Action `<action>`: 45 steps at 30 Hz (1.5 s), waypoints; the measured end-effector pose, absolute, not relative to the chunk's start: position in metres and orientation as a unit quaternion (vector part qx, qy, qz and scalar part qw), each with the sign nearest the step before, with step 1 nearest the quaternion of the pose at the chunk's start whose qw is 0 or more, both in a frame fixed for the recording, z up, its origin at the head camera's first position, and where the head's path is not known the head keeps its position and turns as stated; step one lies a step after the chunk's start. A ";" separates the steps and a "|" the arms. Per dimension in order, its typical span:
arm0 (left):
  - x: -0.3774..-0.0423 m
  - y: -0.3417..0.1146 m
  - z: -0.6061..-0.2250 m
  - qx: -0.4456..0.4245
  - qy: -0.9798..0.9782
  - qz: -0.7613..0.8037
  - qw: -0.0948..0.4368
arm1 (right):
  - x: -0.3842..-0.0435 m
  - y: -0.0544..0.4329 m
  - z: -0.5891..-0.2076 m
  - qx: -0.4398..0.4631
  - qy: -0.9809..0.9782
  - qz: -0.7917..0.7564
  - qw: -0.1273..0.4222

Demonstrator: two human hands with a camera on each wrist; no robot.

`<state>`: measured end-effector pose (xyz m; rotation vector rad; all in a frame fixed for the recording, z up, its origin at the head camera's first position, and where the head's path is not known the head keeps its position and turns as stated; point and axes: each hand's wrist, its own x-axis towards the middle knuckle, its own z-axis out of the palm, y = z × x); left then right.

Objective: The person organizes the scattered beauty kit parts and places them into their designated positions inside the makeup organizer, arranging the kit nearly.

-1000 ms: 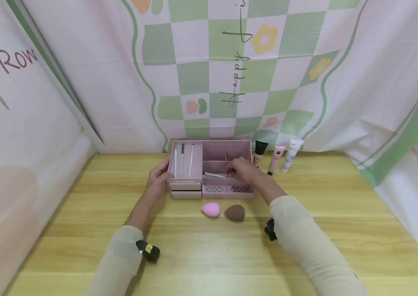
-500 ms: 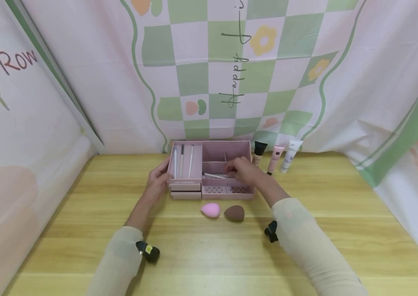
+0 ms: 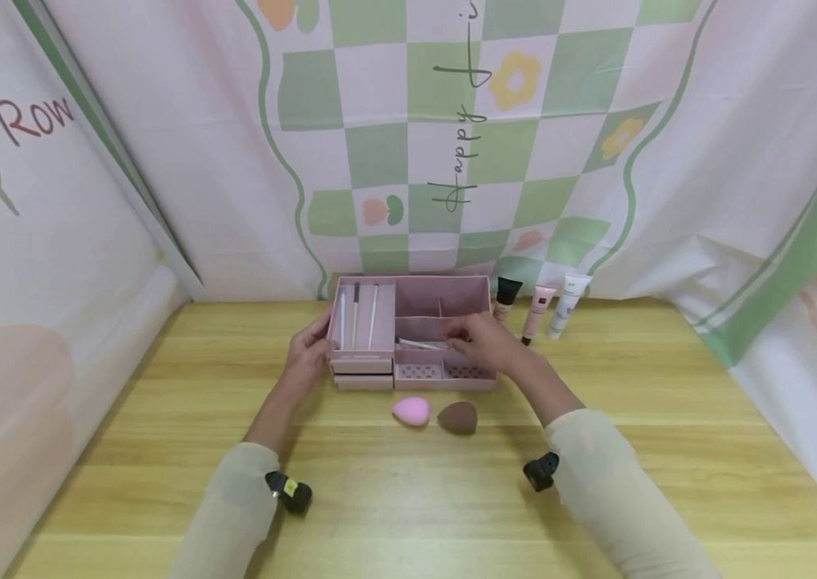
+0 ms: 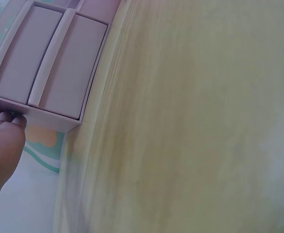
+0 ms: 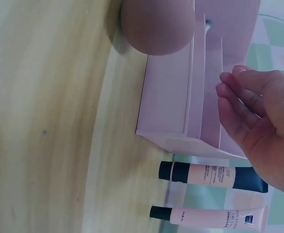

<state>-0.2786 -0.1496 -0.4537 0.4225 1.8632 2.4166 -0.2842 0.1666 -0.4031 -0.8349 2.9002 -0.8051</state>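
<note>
Head view: left hand (image 3: 308, 351) holds the organizer (image 3: 452, 385) by one edge; right hand (image 3: 482, 342), loosely curled, hovers above uncovered compartments (image 3: 417, 299).

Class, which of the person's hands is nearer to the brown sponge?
Right. The right hand is over the organizer, just beyond the brown sponge; the left hand touches the organizer's left side, farther off to the sponge's left.

A thin white stick (image 3: 419, 344) lies inside the upright pink organizer (image 3: 416, 297).
</note>
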 end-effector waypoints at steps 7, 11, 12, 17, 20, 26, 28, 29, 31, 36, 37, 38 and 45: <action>-0.279 -0.150 -0.454 0.138 0.611 0.779 0.038 | -0.271 0.168 -0.403 -0.272 0.925 -0.265 -0.006; -0.279 -0.150 -0.454 0.138 0.608 0.781 0.037 | -0.264 0.168 -0.402 -0.270 0.922 -0.277 0.000; -0.279 -0.150 -0.454 0.139 0.607 0.781 0.037 | -0.262 0.168 -0.402 -0.270 0.921 -0.281 0.002; -0.278 -0.149 -0.453 0.134 0.612 0.778 0.035 | -0.253 0.166 -0.405 -0.285 0.915 -0.288 -0.002; -0.278 -0.149 -0.452 0.132 0.615 0.777 0.037 | -0.248 0.162 -0.405 -0.301 0.910 -0.287 -0.007; -0.278 -0.149 -0.453 0.136 0.612 0.779 0.036 | -0.236 0.154 -0.408 -0.315 0.908 -0.276 -0.004; -0.279 -0.150 -0.454 0.139 0.611 0.778 0.035 | -0.233 0.151 -0.410 -0.317 0.909 -0.272 -0.002; -0.279 -0.150 -0.454 0.139 0.611 0.778 0.035 | -0.231 0.149 -0.410 -0.318 0.909 -0.270 -0.002; -0.278 -0.150 -0.454 0.141 0.611 0.778 0.035 | -0.227 0.145 -0.411 -0.318 0.910 -0.265 -0.001; -0.278 -0.150 -0.453 0.140 0.607 0.781 0.033 | -0.220 0.136 -0.415 -0.326 0.913 -0.245 -0.005; -0.279 -0.150 -0.453 0.140 0.607 0.781 0.033 | -0.218 0.135 -0.416 -0.329 0.912 -0.244 -0.003; -0.279 -0.150 -0.454 0.140 0.608 0.781 0.033 | -0.217 0.134 -0.418 -0.331 0.912 -0.243 0.000; -0.280 -0.151 -0.455 0.144 0.609 0.779 0.035 | -0.210 0.128 -0.425 -0.323 0.910 -0.259 0.029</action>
